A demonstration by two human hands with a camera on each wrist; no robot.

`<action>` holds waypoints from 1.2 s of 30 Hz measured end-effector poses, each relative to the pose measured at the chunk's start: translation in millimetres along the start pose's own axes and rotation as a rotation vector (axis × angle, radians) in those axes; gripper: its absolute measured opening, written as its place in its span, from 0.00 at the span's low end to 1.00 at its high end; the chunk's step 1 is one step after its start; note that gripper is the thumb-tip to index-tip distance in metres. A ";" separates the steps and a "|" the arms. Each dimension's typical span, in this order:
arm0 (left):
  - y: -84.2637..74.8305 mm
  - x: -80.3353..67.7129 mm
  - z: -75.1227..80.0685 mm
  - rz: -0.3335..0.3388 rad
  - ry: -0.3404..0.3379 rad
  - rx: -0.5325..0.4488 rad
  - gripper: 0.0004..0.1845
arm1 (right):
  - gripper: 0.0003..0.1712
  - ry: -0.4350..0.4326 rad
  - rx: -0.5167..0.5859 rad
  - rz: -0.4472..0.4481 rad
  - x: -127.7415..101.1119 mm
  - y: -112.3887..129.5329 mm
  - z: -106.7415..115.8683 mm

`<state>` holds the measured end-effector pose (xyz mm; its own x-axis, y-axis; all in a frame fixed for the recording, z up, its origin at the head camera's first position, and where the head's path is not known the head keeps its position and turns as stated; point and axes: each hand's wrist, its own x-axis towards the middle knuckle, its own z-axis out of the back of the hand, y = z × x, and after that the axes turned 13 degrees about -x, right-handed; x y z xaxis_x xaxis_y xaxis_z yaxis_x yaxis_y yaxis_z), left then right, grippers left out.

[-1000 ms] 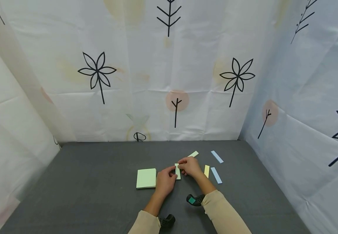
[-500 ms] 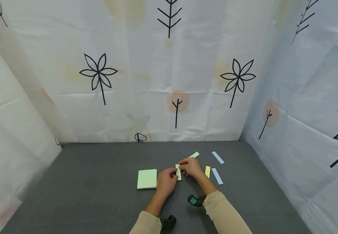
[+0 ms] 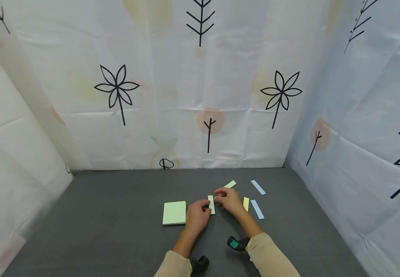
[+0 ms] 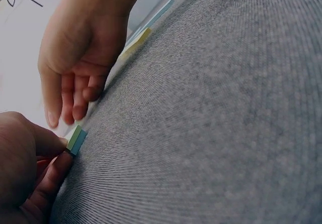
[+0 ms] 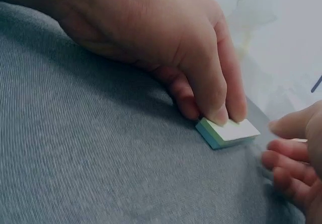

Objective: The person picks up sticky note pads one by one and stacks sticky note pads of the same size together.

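A narrow sticky note pad (image 3: 211, 205), pale green on top with a blue layer below, lies upright-on in the head view, long side away from me. My left hand (image 3: 197, 216) holds it by its left edge, thumb and a finger at the rim; in the right wrist view these fingertips (image 5: 218, 114) bear on its pale top. Just right of the pad is my right hand (image 3: 230, 200), apart from it, with loosely bent fingers and nothing between them. In the left wrist view the right hand (image 4: 83, 58) hangs beyond the pad (image 4: 75, 141).
Left of the hands sits a square pale green sticky note pad (image 3: 174, 213). Around the right hand lie a green strip (image 3: 230, 184), a yellow strip (image 3: 246, 204) and two blue strips (image 3: 257, 209), on the dark grey table (image 3: 116, 231). Printed white cloth (image 3: 172, 77) encloses the table.
My right hand has let go of the narrow sticky note pad and moved slightly right. The left hand stays at the pad's left edge. The head view has shifted a little.
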<state>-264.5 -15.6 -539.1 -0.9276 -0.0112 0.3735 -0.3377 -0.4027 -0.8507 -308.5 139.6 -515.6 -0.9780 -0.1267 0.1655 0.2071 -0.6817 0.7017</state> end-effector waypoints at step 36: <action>2.0 -1.2 -0.7 -0.025 -0.011 0.010 0.12 | 0.27 -0.158 -0.542 -0.056 21.2 -28.2 18.7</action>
<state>-264.2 -15.8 -541.5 -0.9168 -0.0112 0.3993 -0.3595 -0.4123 -0.8371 -334.6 169.6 -519.0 -0.9631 0.0011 0.2693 0.0725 -0.9619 0.2635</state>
